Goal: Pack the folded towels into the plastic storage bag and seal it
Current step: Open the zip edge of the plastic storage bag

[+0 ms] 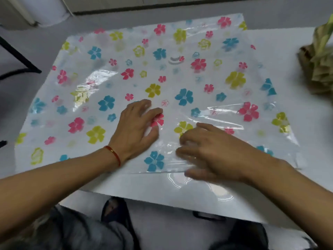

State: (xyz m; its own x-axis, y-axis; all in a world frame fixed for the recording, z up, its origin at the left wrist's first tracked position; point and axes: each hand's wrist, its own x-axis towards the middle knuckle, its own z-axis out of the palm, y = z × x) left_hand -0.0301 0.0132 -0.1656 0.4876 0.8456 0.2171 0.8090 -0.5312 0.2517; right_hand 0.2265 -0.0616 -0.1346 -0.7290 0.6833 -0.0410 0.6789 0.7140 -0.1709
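Note:
A large clear plastic storage bag (162,83) printed with pink, blue and yellow flowers lies flat across the white table (180,192). A round white valve (174,59) sits on its far half. My left hand (137,127) rests palm down on the bag near its middle, fingers spread. My right hand (209,150) lies on the bag's near edge, fingers curled onto the plastic and blurred. A stack of folded towels (319,65), brown and green patterned, stands at the right edge of the table, apart from the bag.
The table's near edge runs just below my hands. Grey floor (27,73) and a black metal frame (19,58) show at the left. My legs and dark shoes (115,208) are under the table's near side.

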